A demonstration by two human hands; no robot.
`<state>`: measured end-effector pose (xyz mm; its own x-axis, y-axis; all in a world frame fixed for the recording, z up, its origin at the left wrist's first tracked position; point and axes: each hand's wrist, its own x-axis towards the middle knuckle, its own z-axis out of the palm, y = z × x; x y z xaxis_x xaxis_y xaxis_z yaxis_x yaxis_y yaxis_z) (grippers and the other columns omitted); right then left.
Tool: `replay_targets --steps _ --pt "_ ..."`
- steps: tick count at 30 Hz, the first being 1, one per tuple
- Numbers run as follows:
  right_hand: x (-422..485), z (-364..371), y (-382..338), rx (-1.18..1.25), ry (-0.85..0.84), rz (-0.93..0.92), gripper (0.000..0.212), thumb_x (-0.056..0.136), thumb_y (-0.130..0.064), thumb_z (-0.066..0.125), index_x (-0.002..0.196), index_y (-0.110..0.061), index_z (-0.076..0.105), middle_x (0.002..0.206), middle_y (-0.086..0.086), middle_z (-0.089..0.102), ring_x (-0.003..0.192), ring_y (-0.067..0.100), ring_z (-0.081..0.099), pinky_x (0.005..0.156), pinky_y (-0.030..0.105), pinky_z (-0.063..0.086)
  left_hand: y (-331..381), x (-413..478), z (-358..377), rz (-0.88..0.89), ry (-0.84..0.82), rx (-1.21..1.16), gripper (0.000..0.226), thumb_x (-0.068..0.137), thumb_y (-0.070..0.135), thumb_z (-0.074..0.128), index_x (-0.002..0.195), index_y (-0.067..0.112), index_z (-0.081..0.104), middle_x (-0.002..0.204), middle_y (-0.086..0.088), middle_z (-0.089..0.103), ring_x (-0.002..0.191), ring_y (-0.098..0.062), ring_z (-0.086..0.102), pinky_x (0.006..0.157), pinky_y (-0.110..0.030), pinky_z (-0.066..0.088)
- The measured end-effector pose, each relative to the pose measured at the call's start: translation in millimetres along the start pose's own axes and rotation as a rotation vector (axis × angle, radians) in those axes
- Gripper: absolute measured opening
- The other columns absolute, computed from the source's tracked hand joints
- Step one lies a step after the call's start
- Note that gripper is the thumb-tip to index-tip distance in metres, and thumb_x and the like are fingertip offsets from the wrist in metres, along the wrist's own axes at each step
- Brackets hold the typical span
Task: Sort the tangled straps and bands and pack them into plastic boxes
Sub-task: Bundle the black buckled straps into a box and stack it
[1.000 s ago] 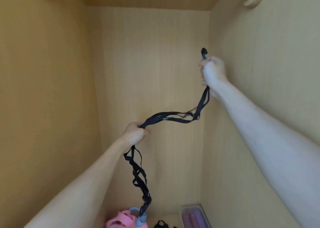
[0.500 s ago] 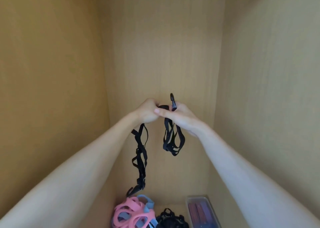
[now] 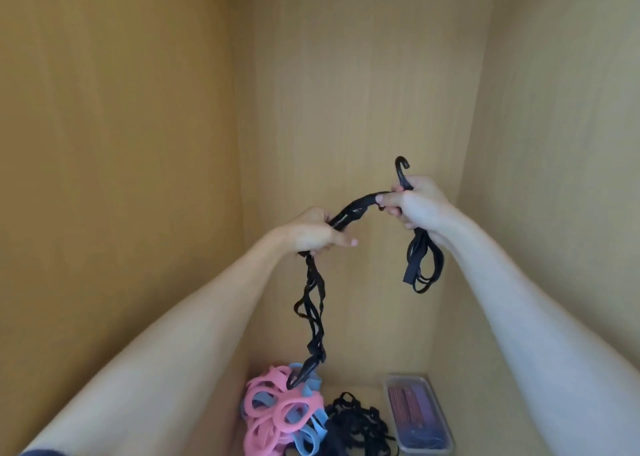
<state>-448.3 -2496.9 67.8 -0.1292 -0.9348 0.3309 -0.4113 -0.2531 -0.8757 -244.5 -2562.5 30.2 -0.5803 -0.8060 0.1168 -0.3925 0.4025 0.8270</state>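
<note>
Soft, even, warm light; slight blur, wide-angle bending at edges

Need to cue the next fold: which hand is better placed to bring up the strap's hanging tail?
Left, probably. The left hand grips the strap right above the hanging tail; the right hand is full, holding the hook and gathered loops.

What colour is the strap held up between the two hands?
Black, hook included; the strap shows plainly in the head view.
</note>
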Motion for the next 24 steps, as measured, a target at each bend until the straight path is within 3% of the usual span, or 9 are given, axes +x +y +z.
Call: replay_targets --steps 5,7,11,14,16,20,24 --pt "0.1 -20.1 -3.6 0.184 0.168 -0.011 0.036 0.084 -0.002 0.063 0.075 -0.023 0.036 0.057 -0.005 0.040 0.047 0.011 0.030 0.043 0.022 0.023 -29.7 0.1 16.5 -0.018 0.025 -0.208 0.023 0.085 0.025 0.076 0.065 0.033 0.069 0.053 0.007 0.029 0.045 -0.015 0.027 0.049 -0.025 0.029" --pt "-0.5 -23.6 -2.7 0.265 0.220 -0.002 0.033 0.085 0.000 0.063 0.078 -0.021 0.038 0.058 -0.004 0.039 0.046 0.010 0.030 0.042 0.022 0.022 -36.1 0.2 22.0 -0.031 0.062 -0.227 0.012 0.083 0.029 0.078 0.077 0.029 0.067 0.052 0.007 0.032 0.046 -0.014 0.031 0.050 -0.025 0.034" --pt "1.3 -47.8 -5.7 0.454 0.353 0.041 0.017 0.089 -0.001 0.062 0.085 -0.013 0.051 0.056 -0.004 0.043 0.041 0.007 0.030 0.038 0.019 0.023 -69.6 -3.4 30.8 -0.100 0.150 -0.067 0.020 0.094 0.029 0.069 0.106 0.016 0.062 0.048 0.007 0.042 0.042 -0.012 0.037 0.047 -0.023 0.034" --pt "7.9 -68.4 -7.1 0.565 0.411 0.085 0.023 0.089 -0.001 0.058 0.080 -0.016 0.045 0.058 -0.003 0.039 0.039 0.007 0.026 0.038 0.019 0.019 -99.9 -12.0 40.7 -0.167 0.235 -0.065 0.009 0.099 0.022 0.062 0.095 0.015 0.058 0.056 0.003 0.039 0.049 -0.015 0.034 0.054 -0.030 0.025" --pt "10.3 -68.7 -6.4 0.574 0.403 0.107 0.024 0.089 -0.001 0.058 0.080 -0.017 0.042 0.058 -0.003 0.039 0.041 0.007 0.026 0.038 0.019 0.019 -111.6 -15.7 47.1 -0.197 0.257 -0.103 0.019 0.100 0.022 0.061 0.084 0.015 0.051 0.058 0.001 0.036 0.050 -0.016 0.031 0.055 -0.032 0.024" --pt "11.7 -66.7 -7.4 0.577 0.434 0.094 0.025 0.087 0.002 0.059 0.078 -0.016 0.043 0.054 -0.003 0.041 0.039 0.007 0.028 0.038 0.019 0.020 -128.5 -23.6 53.4 -0.249 0.305 -0.130 0.039 0.102 0.034 0.058 0.073 0.016 0.038 0.052 0.002 0.033 0.039 -0.014 0.028 0.042 -0.021 0.022" --pt "11.5 -64.6 -9.1 0.582 0.450 0.083 0.027 0.084 0.006 0.056 0.078 -0.016 0.041 0.054 -0.002 0.041 0.039 0.007 0.029 0.038 0.020 0.019 -145.0 -29.4 55.0 -0.291 0.351 -0.109 0.042 0.100 0.042 0.058 0.077 0.017 0.034 0.054 -0.001 0.032 0.036 -0.012 0.027 0.036 -0.018 0.018"
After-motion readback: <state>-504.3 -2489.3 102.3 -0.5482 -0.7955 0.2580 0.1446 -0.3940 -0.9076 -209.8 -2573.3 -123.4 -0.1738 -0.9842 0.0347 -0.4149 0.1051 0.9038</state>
